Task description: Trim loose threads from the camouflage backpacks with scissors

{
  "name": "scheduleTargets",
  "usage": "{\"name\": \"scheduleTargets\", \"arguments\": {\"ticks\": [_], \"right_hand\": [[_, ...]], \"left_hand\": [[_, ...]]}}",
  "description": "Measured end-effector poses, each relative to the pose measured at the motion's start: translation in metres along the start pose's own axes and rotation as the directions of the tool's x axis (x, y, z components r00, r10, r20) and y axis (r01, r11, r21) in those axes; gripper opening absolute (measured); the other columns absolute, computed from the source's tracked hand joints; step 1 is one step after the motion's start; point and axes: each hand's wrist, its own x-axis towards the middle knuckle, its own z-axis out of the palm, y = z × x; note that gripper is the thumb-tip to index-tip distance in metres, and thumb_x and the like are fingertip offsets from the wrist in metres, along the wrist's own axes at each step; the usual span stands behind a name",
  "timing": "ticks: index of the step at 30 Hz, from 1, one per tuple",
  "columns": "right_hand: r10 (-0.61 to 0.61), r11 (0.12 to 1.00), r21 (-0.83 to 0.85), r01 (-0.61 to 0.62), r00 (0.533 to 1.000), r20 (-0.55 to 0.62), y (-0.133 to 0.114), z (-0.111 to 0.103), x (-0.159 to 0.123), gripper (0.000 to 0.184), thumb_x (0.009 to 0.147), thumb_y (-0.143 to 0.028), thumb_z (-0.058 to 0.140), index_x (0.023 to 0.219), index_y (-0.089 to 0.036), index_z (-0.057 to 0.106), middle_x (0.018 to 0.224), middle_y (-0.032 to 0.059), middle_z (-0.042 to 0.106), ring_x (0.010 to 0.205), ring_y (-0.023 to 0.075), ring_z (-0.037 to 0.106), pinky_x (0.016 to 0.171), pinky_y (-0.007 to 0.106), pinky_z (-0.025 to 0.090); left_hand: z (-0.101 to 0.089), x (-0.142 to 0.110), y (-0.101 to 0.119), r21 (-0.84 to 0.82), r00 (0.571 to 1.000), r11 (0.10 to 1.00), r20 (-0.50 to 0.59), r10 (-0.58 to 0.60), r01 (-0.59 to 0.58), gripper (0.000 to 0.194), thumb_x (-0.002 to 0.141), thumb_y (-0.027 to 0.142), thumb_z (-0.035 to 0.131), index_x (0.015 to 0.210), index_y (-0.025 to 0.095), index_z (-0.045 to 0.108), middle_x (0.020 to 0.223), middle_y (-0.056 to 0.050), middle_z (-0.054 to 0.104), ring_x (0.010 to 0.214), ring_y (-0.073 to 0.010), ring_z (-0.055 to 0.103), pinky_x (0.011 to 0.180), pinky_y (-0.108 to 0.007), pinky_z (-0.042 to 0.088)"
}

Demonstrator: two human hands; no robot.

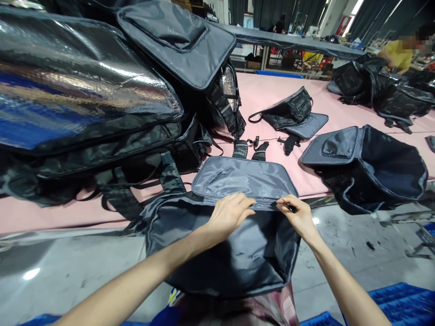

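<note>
A grey-lined backpack (217, 253) gapes toward me at the table's front edge, its padded lid (244, 176) folded back on the pink surface. My left hand (229, 215) is at the seam between lid and body, its fingers and thumb closing on the edge. At the right end of that same seam, my right hand (299, 215) pinches the edge with its fingertips. A small dark object (291, 207) is tucked in the right hand; its kind is mostly hidden by the fingers. Two shoulder straps (240, 149) stick out beyond the lid.
Large camouflage bags with a silvery lining (102, 68) are heaped at the left. An open bag (390, 163) lies at the right edge of the pink table (265, 88), a smaller one (288, 111) farther back. A person in yellow (397, 52) is beyond more bags. Blue pallets (404, 303) lie on the floor.
</note>
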Motion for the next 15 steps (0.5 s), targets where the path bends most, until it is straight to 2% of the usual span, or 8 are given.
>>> {"name": "scheduleTargets", "arguments": {"ticks": [2,5,9,13,15], "right_hand": [[0.029,1.000,0.010,-0.029,0.999,-0.028,-0.001,-0.001,0.000,0.015,0.076,-0.033,0.061,0.076,-0.018,0.065,0.074,0.0026,0.062,0.068,0.0155,0.059,0.063,0.026,0.045],[0.034,0.999,-0.005,-0.034,0.999,-0.017,0.001,-0.002,-0.001,0.016,0.076,-0.033,0.061,0.076,-0.018,0.065,0.074,0.0028,0.062,0.069,0.0157,0.059,0.064,0.026,0.045],[0.027,0.995,-0.099,-0.025,0.999,0.017,0.004,-0.005,-0.004,0.022,0.080,-0.039,0.057,0.080,-0.018,0.065,0.076,0.0033,0.063,0.070,0.0166,0.059,0.065,0.027,0.045],[0.052,0.937,-0.348,-0.029,0.997,0.057,-0.004,-0.005,-0.009,0.037,0.079,-0.042,0.060,0.109,-0.022,0.057,0.100,0.0050,0.065,0.085,0.0204,0.061,0.076,0.031,0.047],[0.024,0.896,-0.442,0.027,0.994,0.109,-0.012,-0.002,-0.012,0.036,0.082,-0.040,0.056,0.112,-0.022,0.053,0.100,0.0056,0.064,0.087,0.0209,0.061,0.078,0.033,0.046]], "left_hand": [[0.005,0.008,0.003,0.073,0.994,0.997,0.106,-0.011,0.004,0.023,0.083,0.033,0.059,0.102,0.020,0.061,0.084,-0.002,0.061,0.076,-0.0170,0.057,0.063,-0.026,0.039],[0.011,0.012,0.009,0.105,0.979,0.994,0.200,-0.044,0.023,0.012,0.086,0.029,0.055,0.089,0.023,0.065,0.078,-0.001,0.060,0.071,-0.0163,0.057,0.055,-0.026,0.033],[0.009,0.009,0.006,-0.067,0.973,0.983,0.168,-0.156,0.169,0.016,0.088,0.023,0.048,0.081,0.018,0.061,0.080,-0.001,0.062,0.072,-0.0150,0.057,0.060,-0.025,0.035],[0.002,0.010,0.000,-0.242,0.949,0.921,0.156,-0.272,0.304,0.019,0.087,0.017,0.043,0.075,0.016,0.057,0.076,-0.001,0.060,0.070,-0.0139,0.054,0.067,-0.024,0.036],[0.001,0.012,0.001,-0.263,0.940,0.904,0.151,-0.306,0.336,0.020,0.087,0.016,0.041,0.073,0.017,0.056,0.076,-0.001,0.059,0.069,-0.0139,0.053,0.067,-0.024,0.035]]}}
